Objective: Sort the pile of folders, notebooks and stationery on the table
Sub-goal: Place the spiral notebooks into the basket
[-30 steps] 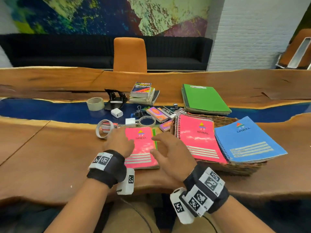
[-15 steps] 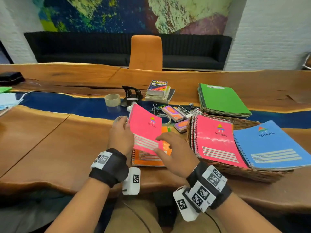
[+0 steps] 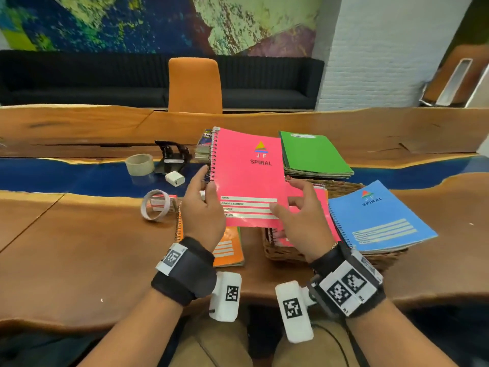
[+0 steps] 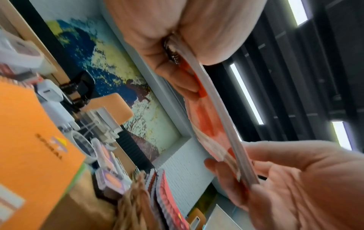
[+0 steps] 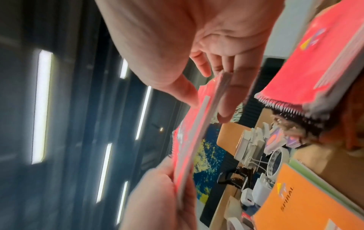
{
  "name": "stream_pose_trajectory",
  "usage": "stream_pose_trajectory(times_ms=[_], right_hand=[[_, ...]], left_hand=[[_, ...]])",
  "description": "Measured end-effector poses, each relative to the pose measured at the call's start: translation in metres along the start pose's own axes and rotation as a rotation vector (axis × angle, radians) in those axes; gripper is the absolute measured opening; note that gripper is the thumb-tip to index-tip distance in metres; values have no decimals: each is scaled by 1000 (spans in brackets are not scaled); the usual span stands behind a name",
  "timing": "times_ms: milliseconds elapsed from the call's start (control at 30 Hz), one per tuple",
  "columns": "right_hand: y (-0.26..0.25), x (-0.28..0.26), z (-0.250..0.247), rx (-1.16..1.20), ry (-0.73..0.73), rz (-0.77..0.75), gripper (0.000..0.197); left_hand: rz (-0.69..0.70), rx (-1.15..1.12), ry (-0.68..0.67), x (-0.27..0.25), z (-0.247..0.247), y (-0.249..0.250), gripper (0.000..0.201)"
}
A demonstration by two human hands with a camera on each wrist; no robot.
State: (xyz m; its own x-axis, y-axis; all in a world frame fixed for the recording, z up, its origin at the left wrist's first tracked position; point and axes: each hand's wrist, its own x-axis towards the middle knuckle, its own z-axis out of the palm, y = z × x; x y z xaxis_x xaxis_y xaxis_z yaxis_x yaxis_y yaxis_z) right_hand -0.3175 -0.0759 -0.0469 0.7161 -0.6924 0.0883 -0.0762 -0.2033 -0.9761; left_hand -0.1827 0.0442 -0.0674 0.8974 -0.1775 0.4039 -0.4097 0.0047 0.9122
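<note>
A pink spiral notebook [image 3: 248, 178] is held upright above the table in both my hands. My left hand [image 3: 207, 181] pinches its lower spiral edge, seen close in the left wrist view [image 4: 177, 65]. My right hand [image 3: 285, 202] holds the lower right corner, thumb on the cover and fingers behind, as the right wrist view [image 5: 212, 87] confirms. An orange spiral notebook [image 3: 227, 247] lies flat on the table under my left wrist. To the right, a wicker basket [image 3: 285, 250] holds another pink notebook [image 3: 321, 207] and a blue one [image 3: 378, 218].
Green folders [image 3: 312, 152] are stacked behind the basket. Left of the notebook lie a tape roll [image 3: 139, 164], a white tape ring [image 3: 155, 205], a black hole punch [image 3: 172, 154], a white charger [image 3: 174, 178] and a small book stack [image 3: 205, 148]. An orange chair [image 3: 195, 84] stands across the table.
The pink notebook was lying on the pile a second ago. Both hands have lifted it upright and carried it higher and rightwards, uncovering the orange notebook beneath.
</note>
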Motion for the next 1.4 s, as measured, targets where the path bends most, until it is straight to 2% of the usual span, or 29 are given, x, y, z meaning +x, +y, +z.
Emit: stream_pose_trajectory(times_ms=[100,167,267,333,433,500,600,667,733,833,933,1033,1133,1200,1267,1400], right_hand=[[0,-1,-26,126,-55,176,51],[4,-2,-43,88,-8,190,44],[10,-6,-71,67,140,133,33],[14,-11,-90,23,233,74,28],[24,-16,-121,-15,379,7,24],[31,-18,-139,-65,450,-22,19],[42,-18,-164,-117,548,-33,15],[49,-16,-176,-184,610,-55,15],[55,-15,-183,-268,663,-70,15],[56,-15,-186,-302,715,-59,10],[54,-17,-181,-412,707,-25,12],[55,-23,-177,-789,619,94,23],[54,-21,-171,-1075,564,117,39],[48,-16,-161,-1138,608,53,47],[41,-9,-145,-1130,643,-66,46],[24,5,-97,-864,524,-349,38]], left_hand=[[-11,-59,-47,-10,28,0,38],[2,-69,-63,-19,46,1,40],[-17,-107,-146,-31,72,10,36],[-8,-92,-306,-38,89,13,40],[36,124,-597,-50,110,12,61],[69,204,-699,-59,119,13,65],[107,279,-862,-71,132,17,68],[159,437,-997,-77,136,19,64],[247,548,-1056,-81,138,18,56],[300,548,-1085,-83,136,19,48],[286,524,-1094,-80,136,17,46],[252,518,-1046,-78,136,13,49],[254,473,-983,-75,130,18,46],[271,454,-932,-70,120,19,43],[276,446,-880,-64,106,19,42],[184,489,-764,-42,72,10,38]])
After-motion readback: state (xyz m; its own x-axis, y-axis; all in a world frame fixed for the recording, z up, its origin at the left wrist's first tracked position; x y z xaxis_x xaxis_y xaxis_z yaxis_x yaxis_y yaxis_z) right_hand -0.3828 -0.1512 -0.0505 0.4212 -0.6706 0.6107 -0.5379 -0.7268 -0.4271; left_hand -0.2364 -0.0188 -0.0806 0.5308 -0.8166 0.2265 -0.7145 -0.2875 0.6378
